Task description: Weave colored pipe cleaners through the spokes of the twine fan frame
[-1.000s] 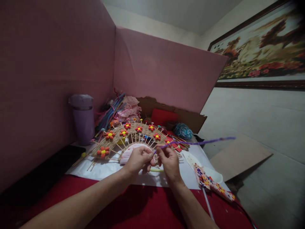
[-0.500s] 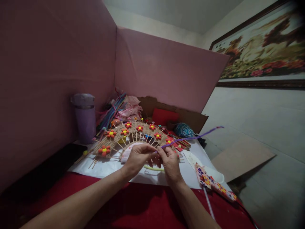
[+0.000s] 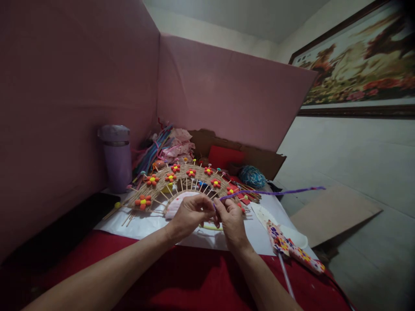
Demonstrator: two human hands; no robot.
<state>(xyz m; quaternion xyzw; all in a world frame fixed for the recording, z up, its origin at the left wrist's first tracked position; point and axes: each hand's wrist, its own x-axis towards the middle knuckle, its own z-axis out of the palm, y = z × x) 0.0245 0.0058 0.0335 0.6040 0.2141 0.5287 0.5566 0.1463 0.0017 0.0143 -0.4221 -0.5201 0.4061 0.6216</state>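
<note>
A fuzzy purple pipe cleaner runs out to the right from my right hand, pinched between its thumb and fingers. My left hand is closed at the pipe cleaner's short end, fingertips nearly meeting those of the right; the exact grip is partly hidden. Behind both hands lies an arched fan woven of twine on thin sticks, dotted with red and orange flowers with yellow centres. Coloured beads tip its sticks. Under my hands, a piece of yellow-green pipe cleaner rests on the white sheet.
At left stand a purple tumbler and a black flat object. Behind the fan are bundled pipe cleaners, pink cloth and a blue yarn ball. A flower-patterned glue gun lies right, its cord trailing off the red cloth.
The purple pipe cleaner's free end has swung lower and farther right. My hands stay close together in almost the same place. The view has shifted slightly.
</note>
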